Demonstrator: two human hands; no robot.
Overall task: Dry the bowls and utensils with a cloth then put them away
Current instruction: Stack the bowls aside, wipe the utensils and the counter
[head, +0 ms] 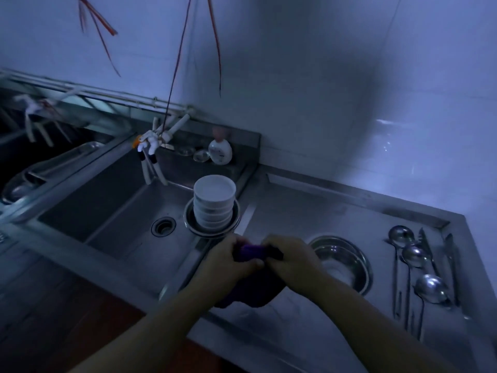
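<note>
- Two hands, left hand (231,261) and right hand (289,261), grip a bunched purple cloth (251,251) at lower centre, likely readying it for wiping.
- Stacked white bowls (214,204) stand just above; metal bowl (341,261) and spoons (415,261) lie at right, apparently awaiting drying.

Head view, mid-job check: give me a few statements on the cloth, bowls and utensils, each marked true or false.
1. Both hands grip the purple cloth. True: left hand and right hand hold it.
2. The white bowls are spread across the counter. False: they are stacked inside a metal bowl in the sink.
3. A steel bowl sits right of the hands. True.
4. The ladles hang on the wall. False: they lie on the counter.
</note>
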